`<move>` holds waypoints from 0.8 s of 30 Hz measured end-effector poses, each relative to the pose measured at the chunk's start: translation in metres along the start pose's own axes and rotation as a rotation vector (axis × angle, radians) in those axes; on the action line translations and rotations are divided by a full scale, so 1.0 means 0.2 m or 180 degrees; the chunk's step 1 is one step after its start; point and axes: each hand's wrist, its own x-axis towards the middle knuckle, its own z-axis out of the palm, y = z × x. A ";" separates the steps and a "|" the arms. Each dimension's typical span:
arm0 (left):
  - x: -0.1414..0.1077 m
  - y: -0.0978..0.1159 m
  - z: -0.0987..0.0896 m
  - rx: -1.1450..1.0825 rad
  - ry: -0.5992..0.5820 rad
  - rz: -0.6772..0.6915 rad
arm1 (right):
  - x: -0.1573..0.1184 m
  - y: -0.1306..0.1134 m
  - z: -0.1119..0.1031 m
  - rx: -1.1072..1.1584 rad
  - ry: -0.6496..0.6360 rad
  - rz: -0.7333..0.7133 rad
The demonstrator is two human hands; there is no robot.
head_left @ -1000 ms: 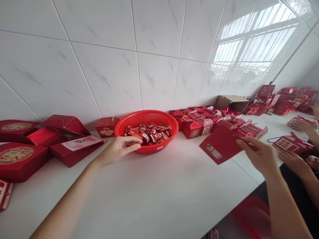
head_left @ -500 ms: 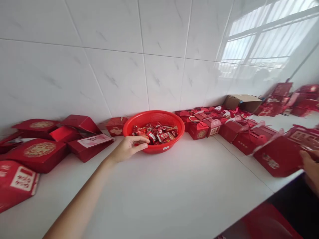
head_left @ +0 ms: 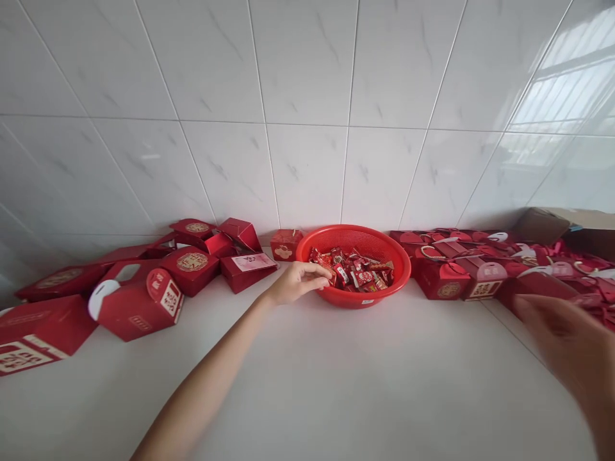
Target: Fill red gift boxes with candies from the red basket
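Note:
A round red plastic basket [head_left: 368, 301] stands by the tiled wall, filled with wrapped candies [head_left: 358, 272]. My left hand [head_left: 298, 283] is at its left front rim, fingers over the edge close to the candies and thumb low on the near side, pinched around the rim. Smeared by motion, my right hand [head_left: 567, 339] is over the counter at the right, in front of the red gift boxes. Its fingers look bent, but whether they hold anything cannot be made out. A small red box [head_left: 286, 245] stands just left of the basket.
Several red gift boxes [head_left: 189, 269] lie loosely at the left, some tipped over. Closed red candy boxes [head_left: 442, 282] are packed in rows along the wall at the right. Behind them is a cardboard box [head_left: 542, 227]. The white counter [head_left: 365, 384] runs beneath everything.
My view has turned left, so the basket sits further right. My right hand has left the large red box at the right and come over the counter. My left hand stays at the basket's rim.

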 end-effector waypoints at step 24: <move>-0.09 -0.22 -0.54 0.3765 0.0319 -0.2010 | -0.52 -0.57 0.68 0.1847 -0.2738 -0.0734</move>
